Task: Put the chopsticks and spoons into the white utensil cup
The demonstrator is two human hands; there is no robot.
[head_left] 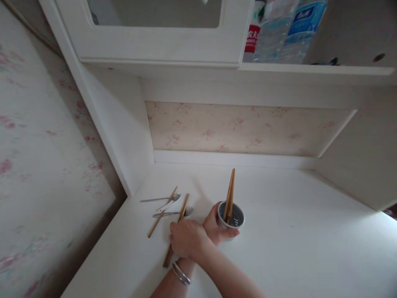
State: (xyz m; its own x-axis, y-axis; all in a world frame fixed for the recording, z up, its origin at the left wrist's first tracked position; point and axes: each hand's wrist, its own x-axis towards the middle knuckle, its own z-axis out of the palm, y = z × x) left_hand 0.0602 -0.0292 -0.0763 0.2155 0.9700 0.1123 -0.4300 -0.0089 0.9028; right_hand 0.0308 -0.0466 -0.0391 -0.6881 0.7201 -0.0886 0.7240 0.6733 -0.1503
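My left hand (pixel 214 227), its wrist wearing silver bangles, is wrapped round a metal utensil cup (pixel 237 215) with holes in its bottom. A pair of chopsticks (pixel 230 194) leans upright inside the cup. My right arm crosses over the left one, and my right hand (pixel 190 239) is closed on other chopsticks (pixel 167 256) at the left; its fingertips are partly hidden. Beside it lie a metal spoon (pixel 187 211), a white soup spoon (pixel 173 200), a second metal spoon (pixel 155 200) and a loose chopstick (pixel 154 227), some crossing each other.
The white desktop (pixel 279 240) carries these things. A white side panel (pixel 108 124) stands at the left. Overhead hangs a cabinet (pixel 161 45), with plastic bottles (pixel 279 33) on its open shelf. Floral wallpaper (pixel 217 128) covers the back.
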